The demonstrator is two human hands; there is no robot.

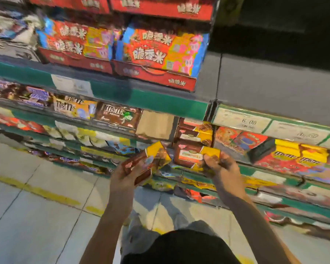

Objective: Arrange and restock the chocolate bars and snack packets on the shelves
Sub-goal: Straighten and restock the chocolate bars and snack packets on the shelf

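My left hand (128, 173) grips a small stack of brown-and-yellow chocolate boxes (151, 159), held tilted in front of the shelf. My right hand (220, 165) grips another brown-and-yellow chocolate box (193, 156) at the front edge of the middle shelf (244, 169). More boxes of the same kind (195, 131) are stacked just behind it on that shelf. The picture is blurred.
Red trays of crisp-rice chocolate packets (152, 54) fill the upper shelf. M&M's boxes (118, 116) and a plain cardboard box (155, 123) stand left of the stack. Red and yellow packets (286, 155) lie to the right. Price labels (240, 121) line the shelf edge. Lower shelves hold more snacks; tiled floor (36, 206) lies left.
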